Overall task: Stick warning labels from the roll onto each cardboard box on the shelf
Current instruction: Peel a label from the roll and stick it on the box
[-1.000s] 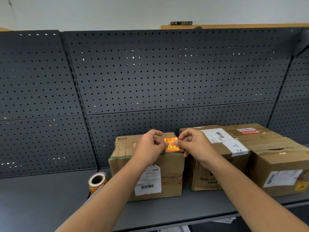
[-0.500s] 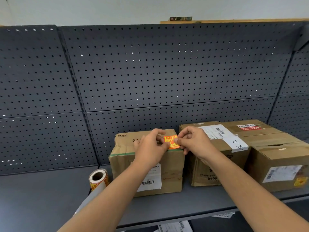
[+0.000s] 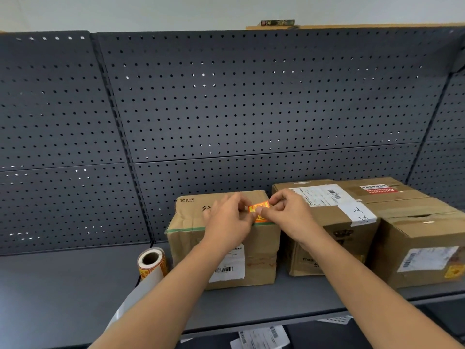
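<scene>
Label (image 3: 259, 207) eased nearer left box (image 3: 261, 248), pinched by left hand (image 3: 229, 222) and right hand (image 3: 289, 212)

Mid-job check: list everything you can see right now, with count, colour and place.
boxes: four, it seems; brown; side by side on the shelf, centre to right
label: one; orange-yellow; at the left box's top front edge
stuck label: one; yellow; front of the rightmost box
roll: one; white and orange; left of the boxes, liner trailing forward
shelf: one; grey
pegboard: dark grey; behind the shelf
papers: white; below the shelf
left hand: pinches the label
right hand: pinches the label
</scene>
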### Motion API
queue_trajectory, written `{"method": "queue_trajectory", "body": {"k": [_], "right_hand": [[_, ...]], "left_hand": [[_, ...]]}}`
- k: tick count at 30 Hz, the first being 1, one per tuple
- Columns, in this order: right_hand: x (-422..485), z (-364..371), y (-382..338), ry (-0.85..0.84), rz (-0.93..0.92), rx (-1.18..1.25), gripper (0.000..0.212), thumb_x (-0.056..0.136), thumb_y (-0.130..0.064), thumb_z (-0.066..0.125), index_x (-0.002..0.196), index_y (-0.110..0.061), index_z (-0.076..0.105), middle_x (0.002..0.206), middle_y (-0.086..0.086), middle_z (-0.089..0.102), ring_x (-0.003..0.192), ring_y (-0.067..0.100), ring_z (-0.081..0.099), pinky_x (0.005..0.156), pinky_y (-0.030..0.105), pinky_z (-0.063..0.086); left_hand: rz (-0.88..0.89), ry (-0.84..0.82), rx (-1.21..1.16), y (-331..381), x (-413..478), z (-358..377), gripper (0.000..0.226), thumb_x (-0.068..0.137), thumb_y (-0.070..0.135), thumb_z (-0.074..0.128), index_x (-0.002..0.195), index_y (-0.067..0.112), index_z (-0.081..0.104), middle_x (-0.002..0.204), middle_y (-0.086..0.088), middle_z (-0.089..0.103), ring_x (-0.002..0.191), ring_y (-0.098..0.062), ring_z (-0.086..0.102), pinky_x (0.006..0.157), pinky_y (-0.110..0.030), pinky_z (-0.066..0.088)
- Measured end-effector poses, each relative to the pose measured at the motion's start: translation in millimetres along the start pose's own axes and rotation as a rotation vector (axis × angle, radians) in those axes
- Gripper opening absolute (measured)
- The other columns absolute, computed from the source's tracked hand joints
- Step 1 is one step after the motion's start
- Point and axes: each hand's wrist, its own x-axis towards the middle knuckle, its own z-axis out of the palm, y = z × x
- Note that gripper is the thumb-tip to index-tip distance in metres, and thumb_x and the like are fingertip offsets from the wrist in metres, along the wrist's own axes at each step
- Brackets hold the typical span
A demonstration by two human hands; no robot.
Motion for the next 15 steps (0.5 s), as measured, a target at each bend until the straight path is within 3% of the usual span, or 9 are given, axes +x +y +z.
{"method": "queue_trajectory", "body": {"k": [5,15], "right_hand": [[-5.8,6.4,0.3,0.054,-0.05,-0.092,0.029,0.088,-0.033,0.081,0.102,-0.018,0.06,0.084,0.004,0.068,0.08,0.019,0.066,0.069,0.033,0.052],[-6.6,10.6,7.0,0.013,-0.052,-0.185,0.027,0.092,-0.029,0.077,0.106,-0.022,0.056,0.088,0.002,0.065,0.083,0.016,0.063,0.07,0.032,0.05]], "left_hand": [[-0.045,-0.025,-0.028,-5.1,6.0,1.7,0.03,0.09,0.054,0.07,0.112,0.039,0.057,0.104,0.019,0.063,0.107,-0.011,0.058,0.1,-0.045,0.04],[-0.105,-0.037,-0.059,-4.9,8.1,4.9,0.032,0.088,0.044,0.074,0.107,0.035,0.05,0.095,0.02,0.062,0.104,-0.011,0.06,0.1,-0.044,0.038]]}}
